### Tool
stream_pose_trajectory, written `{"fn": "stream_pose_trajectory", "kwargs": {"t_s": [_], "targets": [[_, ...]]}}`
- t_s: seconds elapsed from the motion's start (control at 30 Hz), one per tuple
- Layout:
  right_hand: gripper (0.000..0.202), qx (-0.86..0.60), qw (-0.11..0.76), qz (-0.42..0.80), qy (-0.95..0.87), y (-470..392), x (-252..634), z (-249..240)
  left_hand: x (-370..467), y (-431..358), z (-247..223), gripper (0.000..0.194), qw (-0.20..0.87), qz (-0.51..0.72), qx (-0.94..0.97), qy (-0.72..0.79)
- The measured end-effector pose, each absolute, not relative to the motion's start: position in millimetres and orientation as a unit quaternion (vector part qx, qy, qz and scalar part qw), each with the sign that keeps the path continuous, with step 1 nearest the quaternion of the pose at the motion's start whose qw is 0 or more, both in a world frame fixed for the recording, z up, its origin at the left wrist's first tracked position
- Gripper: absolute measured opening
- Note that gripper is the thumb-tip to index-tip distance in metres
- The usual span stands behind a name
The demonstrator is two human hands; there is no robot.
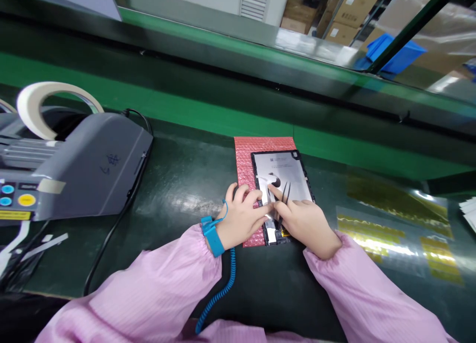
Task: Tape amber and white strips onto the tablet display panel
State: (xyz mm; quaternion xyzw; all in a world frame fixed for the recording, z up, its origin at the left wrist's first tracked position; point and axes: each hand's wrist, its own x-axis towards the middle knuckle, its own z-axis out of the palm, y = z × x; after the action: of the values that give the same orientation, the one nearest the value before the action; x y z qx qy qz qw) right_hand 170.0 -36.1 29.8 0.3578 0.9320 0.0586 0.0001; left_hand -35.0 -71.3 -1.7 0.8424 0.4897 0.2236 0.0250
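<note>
A tablet-sized panel (288,170) with a silver back and black frame lies on a pink bubble-wrap sheet (245,160). My left hand (240,216) rests at its left edge, fingers apart and thumb reaching across the lower part. A blue wrist strap (213,238) with a coiled cord circles that wrist. Dark tweezers (286,192) are held in my right hand (303,224), tips pointing away from me. Its index finger touches the silver surface beside a black curved mark (274,180). Whatever lies under the meeting fingertips is hidden.
A grey tape dispenser (100,159) with a cream tape roll (28,110) stands at the left, its black cable (128,204) running down the bench. Sheets of yellow film strips (375,236) lie at the right. A green ledge (208,107) borders the back.
</note>
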Motion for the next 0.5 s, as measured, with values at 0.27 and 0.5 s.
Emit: {"fn": "stream_pose_trajectory", "kwargs": {"t_s": [0.27, 0.5], "targets": [[0.022, 0.347, 0.009, 0.090, 0.933, -32.1, 162.1, 35.2, -35.5, -70.6, -1.8, 0.018, 0.016, 0.219, 0.845, 0.487], [0.013, 0.572, -0.299, -0.084, 0.759, -27.7, 207.1, 28.7, -36.0, -71.3, -3.9, 0.041, 0.030, 0.222, 0.821, 0.525]]}}
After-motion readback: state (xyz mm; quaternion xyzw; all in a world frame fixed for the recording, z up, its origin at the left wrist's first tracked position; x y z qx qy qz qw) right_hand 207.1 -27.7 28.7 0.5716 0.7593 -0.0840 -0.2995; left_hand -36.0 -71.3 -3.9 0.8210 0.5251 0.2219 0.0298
